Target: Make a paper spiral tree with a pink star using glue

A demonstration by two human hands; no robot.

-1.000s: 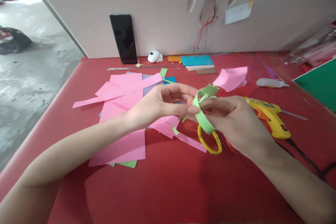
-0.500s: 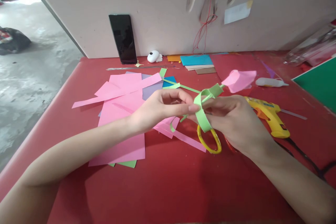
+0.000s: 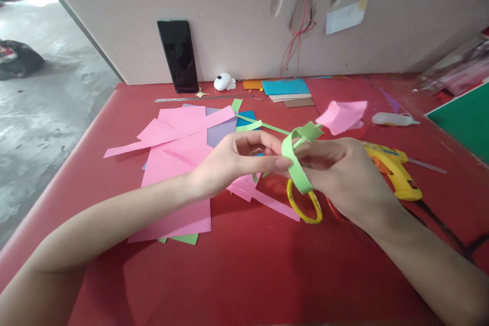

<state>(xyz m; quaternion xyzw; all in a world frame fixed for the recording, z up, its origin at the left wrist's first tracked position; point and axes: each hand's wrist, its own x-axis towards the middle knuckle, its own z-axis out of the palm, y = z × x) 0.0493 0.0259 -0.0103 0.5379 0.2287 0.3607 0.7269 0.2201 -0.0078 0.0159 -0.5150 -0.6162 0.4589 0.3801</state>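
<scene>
"Green paper, curled: where is that strip?"

"Up above the red table, between the two hands, bent into a loop. The fingers of the left hand are clamped on its left edge, the thumb on the near side."

"And the right hand?"

"Its fingers are together on a thin green stem, behind the strip. The tips are partly hidden, so I can't tell how they meet."

"What's that pink above it?"

"A folded paper flower, just above the right hand's knuckles, tilted to the right."

"Anything close by?"

"A yellow handle loop lies just below the strip. To the right there's a yellow glue gun, its front partly covered by the hand, and a small white bottle on its side beyond."

"Over on the left?"

"Pink paper sheets, overlapping, with the left forearm across them. Behind, a black phone leans on the pale wall."
</scene>
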